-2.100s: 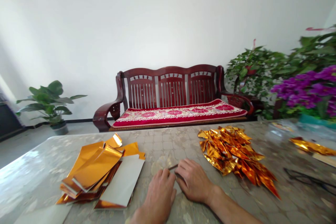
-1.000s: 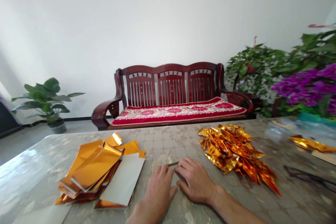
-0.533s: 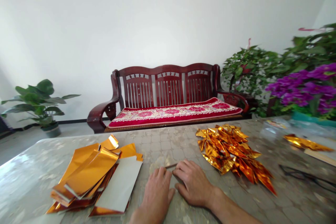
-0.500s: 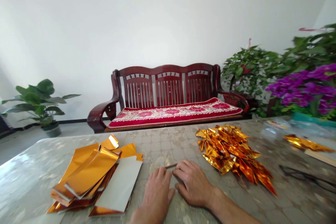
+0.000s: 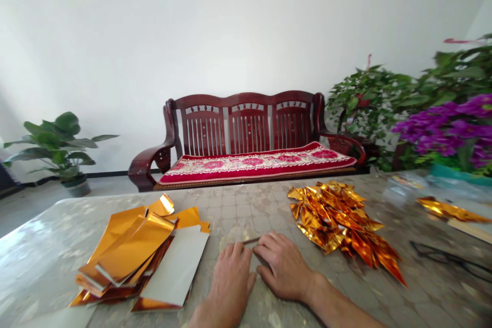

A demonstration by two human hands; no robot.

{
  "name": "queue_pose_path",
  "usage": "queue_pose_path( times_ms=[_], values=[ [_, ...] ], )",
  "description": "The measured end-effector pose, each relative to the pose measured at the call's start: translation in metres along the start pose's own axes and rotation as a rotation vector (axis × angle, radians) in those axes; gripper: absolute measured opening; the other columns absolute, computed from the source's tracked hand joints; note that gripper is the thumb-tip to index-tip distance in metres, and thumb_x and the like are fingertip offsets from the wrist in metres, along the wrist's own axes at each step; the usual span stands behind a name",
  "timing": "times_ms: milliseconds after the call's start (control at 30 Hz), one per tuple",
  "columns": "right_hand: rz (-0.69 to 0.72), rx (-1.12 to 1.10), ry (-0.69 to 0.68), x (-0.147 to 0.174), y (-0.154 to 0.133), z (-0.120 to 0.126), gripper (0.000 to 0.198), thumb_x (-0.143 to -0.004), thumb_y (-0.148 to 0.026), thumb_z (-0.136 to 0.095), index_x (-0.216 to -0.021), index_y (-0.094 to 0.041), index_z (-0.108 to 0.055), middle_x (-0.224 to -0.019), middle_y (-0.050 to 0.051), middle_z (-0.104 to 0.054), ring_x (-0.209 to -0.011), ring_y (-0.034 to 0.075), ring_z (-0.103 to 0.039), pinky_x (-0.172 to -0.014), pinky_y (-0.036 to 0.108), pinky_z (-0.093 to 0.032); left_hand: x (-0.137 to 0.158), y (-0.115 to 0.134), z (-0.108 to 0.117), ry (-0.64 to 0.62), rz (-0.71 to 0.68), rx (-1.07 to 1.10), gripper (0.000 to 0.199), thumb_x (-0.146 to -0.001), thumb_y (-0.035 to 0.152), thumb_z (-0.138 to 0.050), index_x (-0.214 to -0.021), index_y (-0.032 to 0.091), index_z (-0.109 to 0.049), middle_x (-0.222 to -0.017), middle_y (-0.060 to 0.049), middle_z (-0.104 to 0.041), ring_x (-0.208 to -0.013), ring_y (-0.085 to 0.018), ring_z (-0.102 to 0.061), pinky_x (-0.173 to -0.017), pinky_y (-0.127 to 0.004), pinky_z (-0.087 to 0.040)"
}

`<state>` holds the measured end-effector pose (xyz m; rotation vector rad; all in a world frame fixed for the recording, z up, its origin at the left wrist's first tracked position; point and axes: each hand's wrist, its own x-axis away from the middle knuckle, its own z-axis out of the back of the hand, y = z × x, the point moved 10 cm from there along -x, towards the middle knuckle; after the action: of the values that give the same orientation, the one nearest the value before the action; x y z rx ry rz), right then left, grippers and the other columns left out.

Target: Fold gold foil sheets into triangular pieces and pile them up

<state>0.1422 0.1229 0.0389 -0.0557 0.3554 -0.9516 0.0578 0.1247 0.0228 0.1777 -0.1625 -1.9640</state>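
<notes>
My left hand (image 5: 231,279) and my right hand (image 5: 283,265) rest side by side on the table, fingers closed and pressing down. Between them shows a small grey-white sheet of foil paper (image 5: 253,265) with a narrow dark strip along its far edge, where the fingertips of both hands lie. Most of this sheet is hidden under my hands. To the left lies a loose stack of orange-gold foil paper (image 5: 134,246), one sheet on it white side up. On the right is a pile of folded, pointed gold foil pieces (image 5: 338,218).
A patterned table (image 5: 246,210) spans the foreground. Black eyeglasses (image 5: 448,256), another gold foil piece (image 5: 449,209) and clear plastic (image 5: 402,189) lie at right. Beyond stands a dark red wooden bench (image 5: 246,130), with potted plants (image 5: 69,148) and purple flowers (image 5: 449,130) either side.
The view has tilted down very slightly. My hands keep almost the same place and grip on the foil paper; the stack and the pile look unchanged.
</notes>
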Motion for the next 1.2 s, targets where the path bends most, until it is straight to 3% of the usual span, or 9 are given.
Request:
queue_pose_path(
  times_ms=[1200],
  values=[
    [0.004, 0.024, -0.006, 0.0000, 0.0019, -0.0007, 0.018, -0.082, -0.025, -0.059, -0.099, -0.021, -0.063, -0.099, 0.004, -0.059, -0.099, 0.022, -0.048, -0.086, 0.035, -0.036, -0.0013, 0.0012, 0.0051, -0.021, -0.009, -0.026, 0.024, -0.084, 0.022, -0.054, -0.106, 0.021, -0.063, -0.114, -0.007, -0.062, -0.110, -0.028, -0.055, -0.096, -0.044, -0.046]
  ],
)
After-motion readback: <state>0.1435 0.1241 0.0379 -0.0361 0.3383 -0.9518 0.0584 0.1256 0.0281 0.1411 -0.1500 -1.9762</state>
